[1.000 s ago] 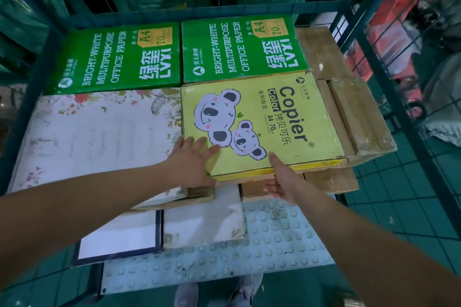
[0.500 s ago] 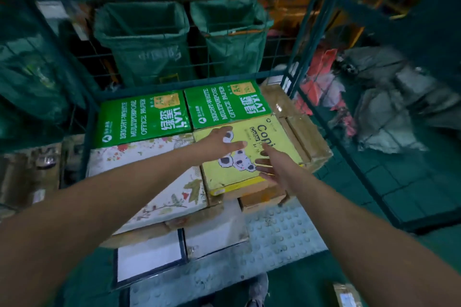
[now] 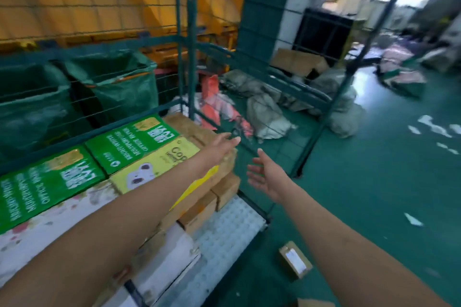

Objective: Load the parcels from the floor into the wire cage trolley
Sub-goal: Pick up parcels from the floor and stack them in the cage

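Both our hands have come off the yellow paper box (image 3: 162,159), which we were pressing into place a second ago, and our view has swung up and to the right, toward the open floor (image 3: 374,194). That box now sits in the wire cage trolley (image 3: 189,62) beside the two green paper boxes (image 3: 129,142), on top of brown cartons.

Our left hand (image 3: 220,146) reaches out over the trolley's right edge, fingers straight and holding nothing. Our right hand (image 3: 265,176) hangs just beyond the trolley, palm turned inward, fingers spread loosely, also empty.

We judge the next parcel to be the small brown box (image 3: 294,263) with a white label, lying on the floor low and to the right of the trolley's corner. It lies below and nearer to us than both hands, well apart from the fingers, almost under our right forearm. Its long side runs slantwise away from us toward the left. Our right hand is nearer, so we would expect to bend and drop that hand back and down to reach it.
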